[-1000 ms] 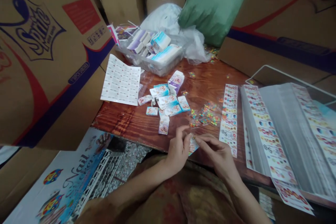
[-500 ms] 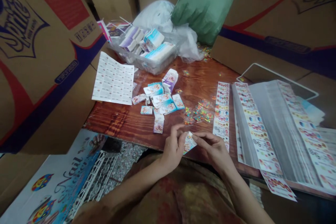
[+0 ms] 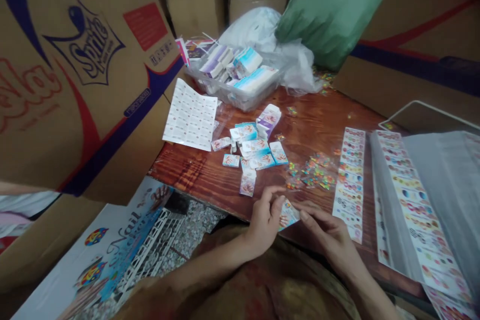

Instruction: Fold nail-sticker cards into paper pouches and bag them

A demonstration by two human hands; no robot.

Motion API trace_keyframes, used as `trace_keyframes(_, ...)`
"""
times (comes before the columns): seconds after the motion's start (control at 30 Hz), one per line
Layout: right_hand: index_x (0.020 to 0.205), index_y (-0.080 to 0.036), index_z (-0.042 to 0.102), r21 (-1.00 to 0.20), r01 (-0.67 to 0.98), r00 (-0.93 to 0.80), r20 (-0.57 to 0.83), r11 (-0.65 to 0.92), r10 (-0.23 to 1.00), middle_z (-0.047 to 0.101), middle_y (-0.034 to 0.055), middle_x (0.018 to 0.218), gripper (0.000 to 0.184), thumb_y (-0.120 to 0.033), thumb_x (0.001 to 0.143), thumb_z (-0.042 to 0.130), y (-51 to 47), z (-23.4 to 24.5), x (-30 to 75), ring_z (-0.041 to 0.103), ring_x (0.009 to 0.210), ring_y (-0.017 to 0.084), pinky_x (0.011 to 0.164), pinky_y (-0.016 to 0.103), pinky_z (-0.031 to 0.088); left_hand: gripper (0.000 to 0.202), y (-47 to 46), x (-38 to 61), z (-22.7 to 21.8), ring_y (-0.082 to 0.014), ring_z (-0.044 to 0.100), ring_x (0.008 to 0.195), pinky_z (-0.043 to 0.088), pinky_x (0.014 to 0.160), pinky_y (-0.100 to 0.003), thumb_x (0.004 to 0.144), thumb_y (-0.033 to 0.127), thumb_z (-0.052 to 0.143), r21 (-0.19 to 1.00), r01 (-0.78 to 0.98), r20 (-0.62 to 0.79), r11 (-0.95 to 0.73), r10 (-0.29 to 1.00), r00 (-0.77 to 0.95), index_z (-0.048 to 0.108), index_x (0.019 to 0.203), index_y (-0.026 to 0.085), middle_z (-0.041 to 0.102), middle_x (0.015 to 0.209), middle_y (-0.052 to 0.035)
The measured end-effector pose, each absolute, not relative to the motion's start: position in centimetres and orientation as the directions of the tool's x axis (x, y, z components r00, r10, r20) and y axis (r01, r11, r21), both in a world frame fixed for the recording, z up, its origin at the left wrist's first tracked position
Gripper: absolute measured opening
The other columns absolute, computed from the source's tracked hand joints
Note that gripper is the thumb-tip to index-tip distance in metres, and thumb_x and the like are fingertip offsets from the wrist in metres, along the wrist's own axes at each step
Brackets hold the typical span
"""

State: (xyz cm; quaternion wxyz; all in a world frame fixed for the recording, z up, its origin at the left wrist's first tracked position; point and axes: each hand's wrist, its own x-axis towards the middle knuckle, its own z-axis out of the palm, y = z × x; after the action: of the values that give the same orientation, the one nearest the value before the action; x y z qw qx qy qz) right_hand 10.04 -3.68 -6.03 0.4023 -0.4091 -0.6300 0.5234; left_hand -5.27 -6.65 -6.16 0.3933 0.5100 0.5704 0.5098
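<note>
Between both hands, at the table's near edge, is a small printed carton [image 3: 288,215], white and light blue with a hand picture. My left hand [image 3: 265,217] pinches its left side between thumb and fingers. My right hand [image 3: 328,227] grips its right edge, fingertips pressed together. Beyond the hands lies a loose group of similar small cartons [image 3: 258,152], some blue, and an opened purple one [image 3: 268,119] stands at the back of it. Right of these, small clear packets with coloured bits [image 3: 315,171] lie scattered on the wood.
A clear plastic tub [image 3: 240,100] of cartons stands at the back, beside a sheet of printed labels [image 3: 191,120]. Sticker strips [image 3: 349,180] and a thick stack of them [image 3: 420,210] lie right. Large cardboard boxes [image 3: 123,105] flank the wooden table [image 3: 198,175]. A green sack [image 3: 333,10] leans behind.
The whole view has swung left, so everything sits further right in the picture. Both hands keep hold of the small carton, which now shows slightly more of its face.
</note>
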Motion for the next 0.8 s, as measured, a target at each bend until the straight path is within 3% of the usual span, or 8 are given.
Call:
trace_keyframes(0.23, 0.11, -0.029, 0.071, -0.994, 0.103, -0.289, 0.0, 0.031, 0.957, 0.07, 0.0049, 0.112, 0.03, -0.04, 0.084, 0.061, -5.2, -6.8, 7.0, 0.063, 0.105, 0.023, 0.092, 0.037, 0.051, 0.026, -6.4, -6.6, -5.7, -0.0151, 0.06, 0.085, 0.045, 0.077, -0.026, 0.095, 0.029, 0.038, 0.968, 0.245, 0.11, -0.043, 0.958, -0.265, 0.059, 0.105, 0.018, 0.065, 0.094, -0.005)
trace_keyframes(0.37, 0.127, -0.027, 0.057, -0.991, 0.109, -0.236, 0.053, 0.08, 0.97, 0.069, 0.0062, 0.111, 0.048, -0.041, 0.081, 0.064, -5.1, -6.8, 6.0, 0.065, 0.101, 0.021, 0.087, 0.035, 0.053, 0.024, -4.4, -11.7, -5.8, -0.0119, 0.056, 0.064, 0.044, 0.06, -0.022, 0.09, 0.034, 0.049, 0.978, 0.204, 0.099, -0.042, 0.955, -0.279, 0.061, 0.102, 0.018, 0.063, 0.075, -0.0002)
trace_keyframes(0.43, 0.124, -0.025, 0.058, -0.985, 0.137, -0.154, 0.079, 0.1, 0.985, 0.071, 0.006, 0.102, 0.046, -0.04, 0.081, 0.064, -4.5, -7.3, 6.4, 0.066, 0.092, 0.02, 0.083, 0.034, 0.054, 0.03, -2.9, -15.3, -5.6, -0.0123, 0.057, 0.065, 0.045, 0.062, -0.022, 0.085, 0.036, 0.056, 0.961, 0.273, 0.128, -0.035, 0.935, -0.33, 0.06, 0.108, 0.017, 0.066, 0.078, -0.0009)
trace_keyframes(0.53, 0.105, -0.022, 0.067, -0.957, 0.256, -0.094, 0.117, 0.138, 0.989, 0.072, 0.0074, 0.099, 0.03, -0.041, 0.082, 0.062, -3.6, -8.0, 7.5, 0.066, 0.092, 0.022, 0.085, 0.036, 0.053, 0.03, -0.8, -20.1, -5.3, -0.018, 0.063, 0.083, 0.047, 0.078, -0.028, 0.076, 0.035, 0.063, 0.893, 0.45, 0.159, -0.025, 0.952, -0.262, 0.066, 0.099, 0.015, 0.07, 0.091, -0.0058)
trace_keyframes(0.67, 0.094, -0.022, 0.069, -0.902, 0.333, -0.188, 0.223, 0.275, 0.957, 0.072, 0.0066, 0.092, 0.02, -0.033, 0.088, 0.055, -3.8, -7.7, 8.5, 0.067, 0.087, 0.021, 0.08, 0.035, 0.053, 0.031, 1.7, -23.1, -5.9, -0.0237, 0.063, 0.095, 0.046, 0.09, -0.036, 0.075, 0.041, 0.056, 0.779, 0.627, 0.184, -0.031, 0.966, -0.181, 0.068, 0.086, 0.015, 0.071, 0.096, -0.0094)
trace_keyframes(0.8, 0.094, -0.021, 0.068, -0.847, 0.371, -0.265, 0.297, 0.381, 0.917, 0.068, 0.0052, 0.083, 0.019, -0.024, 0.091, 0.05, -4.1, -6.9, 8.9, 0.064, 0.078, 0.016, 0.071, 0.028, 0.051, 0.034, 3.9, -23.9, -7.7, -0.0248, 0.063, 0.09, 0.048, 0.086, -0.037, 0.076, 0.042, 0.049, 0.637, 0.769, 0.257, -0.056, 0.956, -0.143, 0.069, 0.087, 0.017, 0.07, 0.093, -0.0091)
